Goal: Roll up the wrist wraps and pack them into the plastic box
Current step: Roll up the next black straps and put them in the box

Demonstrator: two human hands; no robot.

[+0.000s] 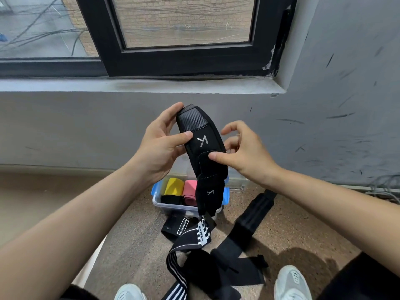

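A black wrist wrap (202, 146) with a white logo hangs unrolled in front of me, its tail dropping over the box. My left hand (161, 146) grips its upper end, thumb on the front. My right hand (240, 151) pinches its right edge, thumb pressing the velcro patch. Below stands the clear plastic box (159, 201) with blue clips, holding a yellow roll (173, 186), a pink roll (190, 191) and a black roll (171, 200). More black wraps (244, 232) and a striped black-and-white wrap (179, 247) lie loose on the floor.
The grey wall and window sill (151, 85) rise right behind the box. My two white shoes (292, 282) sit at the bottom edge, beside the loose wraps. Cables (387, 187) lie at the far right along the wall.
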